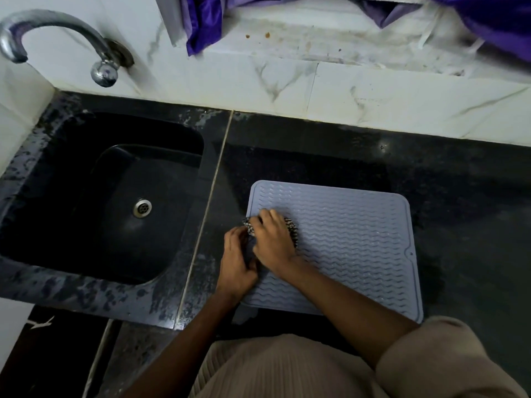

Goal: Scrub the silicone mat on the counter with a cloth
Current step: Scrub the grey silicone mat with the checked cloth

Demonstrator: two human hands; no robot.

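Observation:
A pale blue silicone mat point(353, 242) with wavy ridges lies flat on the black counter, right of the sink. A bunched black-and-white patterned cloth point(290, 225) rests on the mat's left part. My right hand point(273, 239) presses down on the cloth, covering most of it. My left hand point(237, 264) sits at the mat's left edge, fingers curled on that edge beside the cloth.
A black sink point(57, 239) with a metal drain point(142, 208) lies to the left, and a chrome tap point(57, 38) juts from the white marbled wall. Purple fabric point(204, 24) hangs over a stained ledge above. Bare black counter point(459, 182) surrounds the mat.

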